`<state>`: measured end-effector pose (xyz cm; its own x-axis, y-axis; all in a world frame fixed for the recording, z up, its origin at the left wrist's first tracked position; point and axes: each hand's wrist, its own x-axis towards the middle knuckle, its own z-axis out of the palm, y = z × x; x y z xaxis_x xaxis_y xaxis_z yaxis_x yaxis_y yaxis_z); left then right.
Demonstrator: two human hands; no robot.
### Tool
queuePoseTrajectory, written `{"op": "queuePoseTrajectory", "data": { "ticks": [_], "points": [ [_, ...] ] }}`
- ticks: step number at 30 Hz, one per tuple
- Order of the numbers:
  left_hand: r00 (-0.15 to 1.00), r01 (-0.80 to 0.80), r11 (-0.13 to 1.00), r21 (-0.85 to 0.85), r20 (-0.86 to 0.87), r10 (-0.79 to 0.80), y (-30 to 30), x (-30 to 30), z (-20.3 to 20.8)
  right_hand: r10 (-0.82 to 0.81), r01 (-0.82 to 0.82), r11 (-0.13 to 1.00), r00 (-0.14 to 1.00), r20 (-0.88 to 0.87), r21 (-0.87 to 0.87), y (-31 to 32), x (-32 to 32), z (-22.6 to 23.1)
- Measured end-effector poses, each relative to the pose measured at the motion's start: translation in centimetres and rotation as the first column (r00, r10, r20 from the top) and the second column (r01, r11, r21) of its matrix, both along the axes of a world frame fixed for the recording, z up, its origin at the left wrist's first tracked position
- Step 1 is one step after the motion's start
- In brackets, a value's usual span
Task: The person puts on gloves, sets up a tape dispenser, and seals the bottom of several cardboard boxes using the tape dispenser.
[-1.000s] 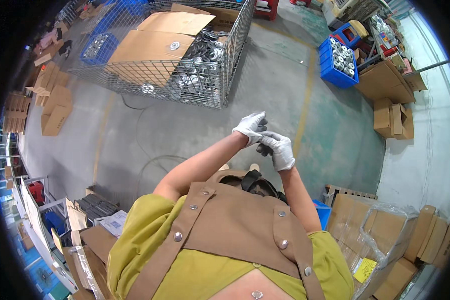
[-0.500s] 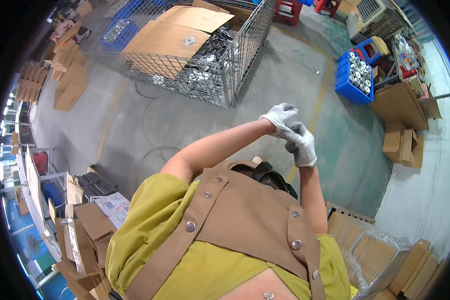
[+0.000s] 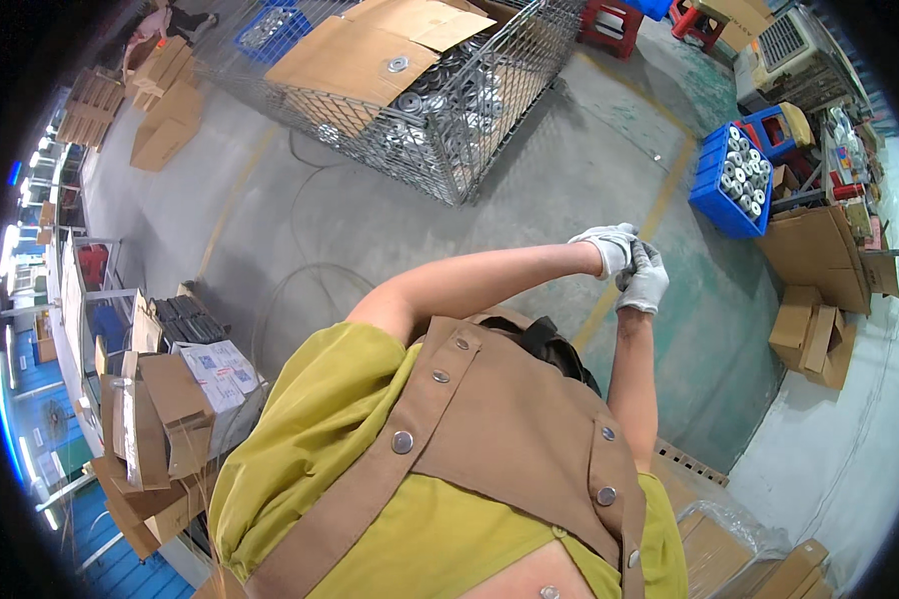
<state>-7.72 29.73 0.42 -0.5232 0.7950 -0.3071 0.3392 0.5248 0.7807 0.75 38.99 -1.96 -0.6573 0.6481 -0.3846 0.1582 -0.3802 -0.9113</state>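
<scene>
My left hand [image 3: 607, 247], in a white work glove, reaches across to the right over the floor. Against its fingertips is my right hand [image 3: 644, 283], in a similar glove with greyish fingers. Both hands have their fingers bent and closed together where they meet. Whatever lies between the fingertips, if anything, is hidden or too small to name. Bare wrists and forearms show below both gloves. The hands are in front of my brown apron [image 3: 509, 419], apart from the crates and the wire cage.
Ahead stands a wire mesh cage [image 3: 459, 165] of round metal parts, partly covered by cardboard [image 3: 355, 60]. A blue crate [image 3: 714, 205] of metal parts is at right, near cardboard boxes [image 3: 811, 334]. Stacked cartons [image 3: 175, 389] stand at left. A thin cable loops over the floor.
Both hands have shifted right. Their overlap has loosened, and they now meet mainly at the fingertips. The surroundings have tilted in view as my head turned.
</scene>
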Motion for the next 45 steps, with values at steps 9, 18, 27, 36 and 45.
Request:
{"op": "queuePoseTrajectory", "data": {
  "ticks": [9, 18, 27, 36, 45],
  "points": [
    [0.925, -0.081, 0.904, 0.42, 0.368, -0.088, 3.3, -3.5, -0.5, -0.119, 0.104, 0.962, 0.992, 0.045, 0.252, 8.5, -6.1, -7.8],
    [-0.719, -0.495, 0.812, -0.308, 0.671, -0.183, 2.7, -14.2, 1.0, -0.279, 0.264, 0.953, 0.956, 0.087, 0.15, 14.9, -14.0, -7.3],
    [-0.018, -0.305, 0.923, 0.235, 0.968, -0.252, 10.1, -27.6, 4.3, -0.478, 0.414, 0.827, 0.874, 0.089, 0.379, 24.2, -24.7, -2.6],
    [-0.091, -0.178, 0.925, 0.337, 0.93, -0.356, 19.4, -31.0, 4.8, -0.666, 0.647, 0.744, 0.738, 0.106, 0.168, 32.2, -23.6, 0.1],
    [-0.251, -0.277, 0.891, 0.359, 0.869, -0.427, 34.6, -32.5, 8.9, -0.725, 0.733, 0.68, 0.672, -0.149, -0.006, 49.3, -25.0, 4.3]
  ]
}}
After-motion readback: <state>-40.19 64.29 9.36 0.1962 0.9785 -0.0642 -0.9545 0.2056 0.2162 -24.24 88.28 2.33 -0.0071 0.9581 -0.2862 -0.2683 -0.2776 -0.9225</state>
